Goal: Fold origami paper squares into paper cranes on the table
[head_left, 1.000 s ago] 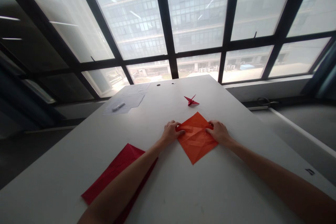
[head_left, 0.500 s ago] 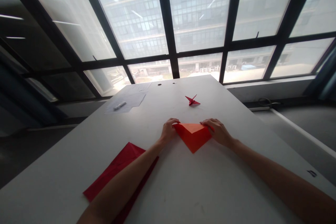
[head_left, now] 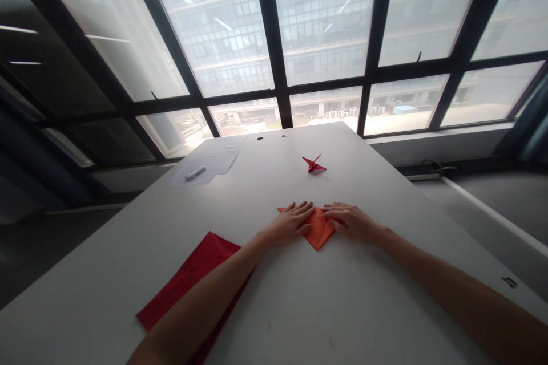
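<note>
An orange sheet of origami paper (head_left: 318, 234) lies folded on the white table, one corner pointing towards me. My left hand (head_left: 291, 224) rests flat across its left part, fingers stretched out; a thin orange tip shows past the fingertips. On the right part lies my right hand (head_left: 349, 222), its fingers extended over the upper edge. Both palms cover much of the paper, so its side corners are partly hidden. Beyond the hands stands a folded red paper crane (head_left: 314, 165). Red paper (head_left: 192, 276) lies under my left forearm, which hides part of it.
White printed sheets (head_left: 222, 162) lie at the far left of the table (head_left: 377, 308), with a white marker-like stick (head_left: 195, 173) on them. A small dark mark (head_left: 509, 282) is near the right edge. Tall windows stand behind the table.
The upper edge of the orange paper, held at its corners before, is now folded down flat. Both hands have moved inward and lie flattened on it.
</note>
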{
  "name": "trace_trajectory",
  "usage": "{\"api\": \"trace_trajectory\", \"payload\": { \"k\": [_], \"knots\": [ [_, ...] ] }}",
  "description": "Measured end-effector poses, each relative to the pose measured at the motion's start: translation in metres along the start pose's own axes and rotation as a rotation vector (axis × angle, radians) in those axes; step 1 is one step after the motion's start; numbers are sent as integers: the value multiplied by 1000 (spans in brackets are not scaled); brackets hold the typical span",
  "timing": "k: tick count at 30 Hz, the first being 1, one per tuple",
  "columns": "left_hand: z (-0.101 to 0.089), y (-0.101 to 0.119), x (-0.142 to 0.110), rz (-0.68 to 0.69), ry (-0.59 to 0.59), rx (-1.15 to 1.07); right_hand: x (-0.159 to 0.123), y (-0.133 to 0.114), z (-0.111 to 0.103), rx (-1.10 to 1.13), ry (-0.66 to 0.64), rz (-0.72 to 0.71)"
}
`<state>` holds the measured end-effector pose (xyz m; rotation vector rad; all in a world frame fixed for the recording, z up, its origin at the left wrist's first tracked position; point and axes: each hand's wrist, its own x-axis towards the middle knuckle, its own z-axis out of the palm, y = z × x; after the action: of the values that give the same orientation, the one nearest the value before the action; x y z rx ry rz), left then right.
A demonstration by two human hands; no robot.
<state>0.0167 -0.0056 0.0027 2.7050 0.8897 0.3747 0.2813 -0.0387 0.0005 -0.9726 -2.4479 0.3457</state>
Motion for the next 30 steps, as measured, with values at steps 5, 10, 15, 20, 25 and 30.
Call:
{"api": "trace_trajectory", "payload": {
  "k": [5, 10, 15, 20, 25, 30],
  "knots": [
    [3, -2, 0, -18, -92, 53, 1, -1, 8, 25, -71, 17],
    [-2, 0, -1, -10, -77, 17, 0, -1, 10, 35, -113, 25],
    [-12, 5, -3, 48, -84, -96, -1, 9, 2, 35, -120, 36],
    [-9, 1, -2, 77, 30, -159, -2, 14, -7, 67, -113, 88],
    [-3, -4, 1, 10, 160, -205, -2, 8, -9, 26, -74, 43],
    [-4, -4, 1, 32, 202, -229, 0, -3, -9, -55, -31, -39]
  ]
}}
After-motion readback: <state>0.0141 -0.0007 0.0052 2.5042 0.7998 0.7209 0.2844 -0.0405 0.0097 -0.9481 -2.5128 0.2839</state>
